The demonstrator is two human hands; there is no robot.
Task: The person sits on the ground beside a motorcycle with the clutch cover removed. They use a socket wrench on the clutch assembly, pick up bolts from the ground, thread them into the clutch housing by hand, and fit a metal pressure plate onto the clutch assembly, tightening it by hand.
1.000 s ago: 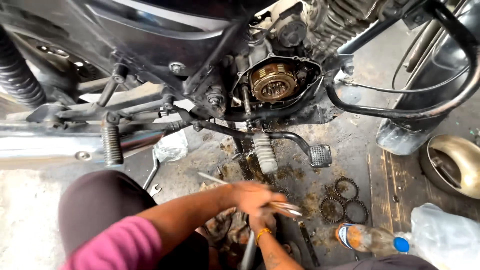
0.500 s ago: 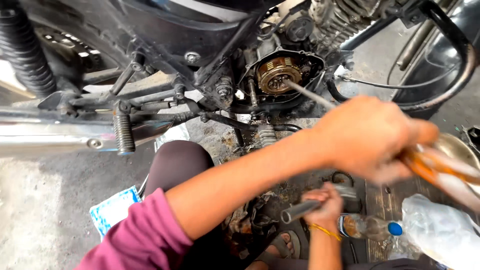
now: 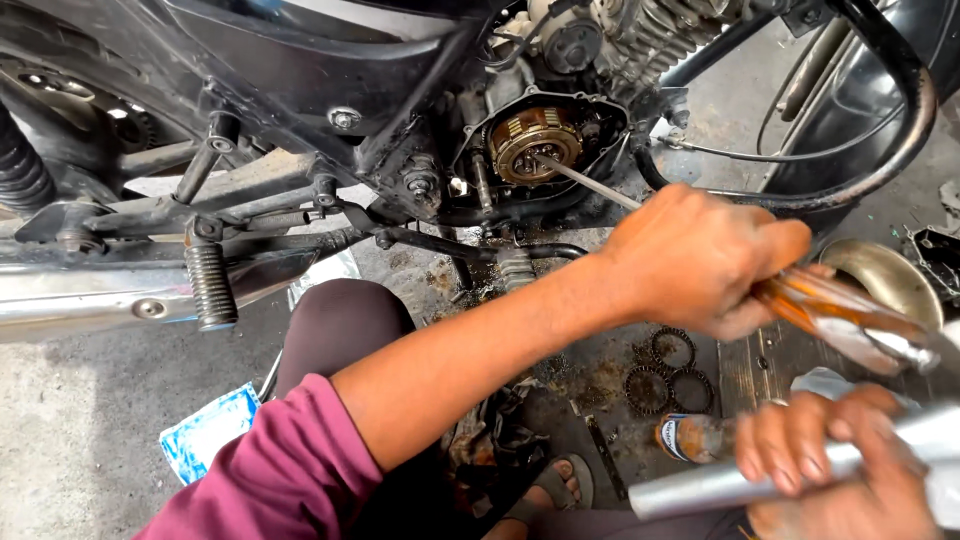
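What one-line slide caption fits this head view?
Left hand sets a screwdriver against the motorcycle's exposed clutch; right hand grips a metal pipe.

Toothed clutch rings (image 3: pixel 672 370) on the oily floor; blue packet (image 3: pixel 207 432); ribbed footpeg (image 3: pixel 211 285); chrome exhaust (image 3: pixel 80 300).

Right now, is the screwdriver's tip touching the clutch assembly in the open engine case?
Touching. The head view shows the left hand holding the screwdriver, whose shaft runs straight onto the brass-coloured clutch centre.

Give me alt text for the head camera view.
The left hand holds an orange-handled screwdriver with its tip in a motorcycle's exposed clutch. The right hand grips a metal tube below, above toothed rings on the greasy floor.
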